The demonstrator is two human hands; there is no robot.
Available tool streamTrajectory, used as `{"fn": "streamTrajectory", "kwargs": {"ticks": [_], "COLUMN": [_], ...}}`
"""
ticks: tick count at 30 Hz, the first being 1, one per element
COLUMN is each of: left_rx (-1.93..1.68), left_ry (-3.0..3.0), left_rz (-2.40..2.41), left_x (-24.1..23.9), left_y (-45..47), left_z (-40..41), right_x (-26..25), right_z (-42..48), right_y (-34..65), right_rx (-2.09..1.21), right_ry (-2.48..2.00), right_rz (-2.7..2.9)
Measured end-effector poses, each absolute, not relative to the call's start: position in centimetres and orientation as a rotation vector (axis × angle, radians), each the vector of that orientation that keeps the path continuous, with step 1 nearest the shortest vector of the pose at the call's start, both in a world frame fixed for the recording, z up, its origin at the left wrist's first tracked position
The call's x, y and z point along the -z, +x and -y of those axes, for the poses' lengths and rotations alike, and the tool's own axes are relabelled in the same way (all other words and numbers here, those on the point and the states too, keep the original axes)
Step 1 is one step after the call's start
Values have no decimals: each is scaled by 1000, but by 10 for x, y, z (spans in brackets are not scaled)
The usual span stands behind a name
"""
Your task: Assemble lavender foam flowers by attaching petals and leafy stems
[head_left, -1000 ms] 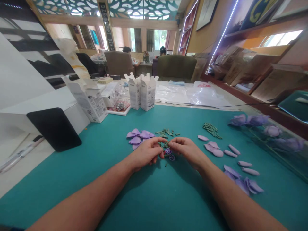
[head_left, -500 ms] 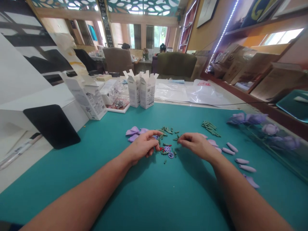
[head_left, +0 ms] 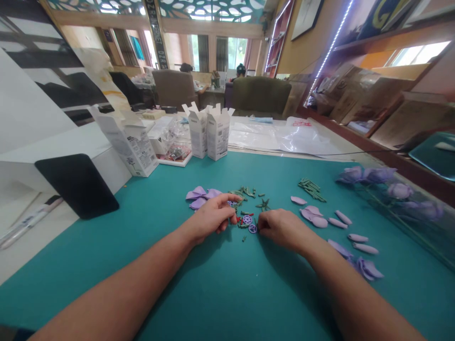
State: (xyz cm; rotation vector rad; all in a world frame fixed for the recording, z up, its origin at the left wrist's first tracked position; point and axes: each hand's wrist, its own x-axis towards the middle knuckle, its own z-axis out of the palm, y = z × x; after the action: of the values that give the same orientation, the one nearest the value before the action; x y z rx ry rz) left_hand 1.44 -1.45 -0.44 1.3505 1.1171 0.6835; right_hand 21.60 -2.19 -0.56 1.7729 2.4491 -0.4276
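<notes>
Beside the right hand (head_left: 280, 226) lies a spoked purple ring (head_left: 252, 231).

The green star-shaped piece (head_left: 263, 204), at the right hand's (head_left: 284, 228) fingers half a second ago, now lies released on the counter (head_left: 213, 293) — that hand has drawn nearer the wearer, beside the lower purple ring (head_left: 252, 228). The left hand (head_left: 212, 215) — almost meeting the right a second ago — has shifted left.

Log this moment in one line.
left hand: beside red pieces | right hand: beside purple wheel | green star: on teal mat
</notes>
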Motion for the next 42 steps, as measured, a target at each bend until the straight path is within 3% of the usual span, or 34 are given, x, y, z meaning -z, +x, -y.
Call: {"fn": "streamTrajectory", "kwargs": {"ticks": [15,19,27,36,42], "left_rx": [-636,-620,-567,-545,-530], "left_ry": [1352,1352,1372,1400,1402], "left_rz": [-1105,-1081,-1066,-1067,-1070], "left_x": [2,4,5,4,4], "left_y": [15,15,18,20,20], "left_z": [17,18,20,22,22], "right_x": [7,6,3,6,7], "right_z": [28,26,20,20,21], "right_y": [205,208,210,208,208], "right_rx": [222,362,941,1022,902], "right_ry": [1741,1761,2137,2187,2127], "right_rz": [-2442,-2559,-2843,-2901,-2964]}}
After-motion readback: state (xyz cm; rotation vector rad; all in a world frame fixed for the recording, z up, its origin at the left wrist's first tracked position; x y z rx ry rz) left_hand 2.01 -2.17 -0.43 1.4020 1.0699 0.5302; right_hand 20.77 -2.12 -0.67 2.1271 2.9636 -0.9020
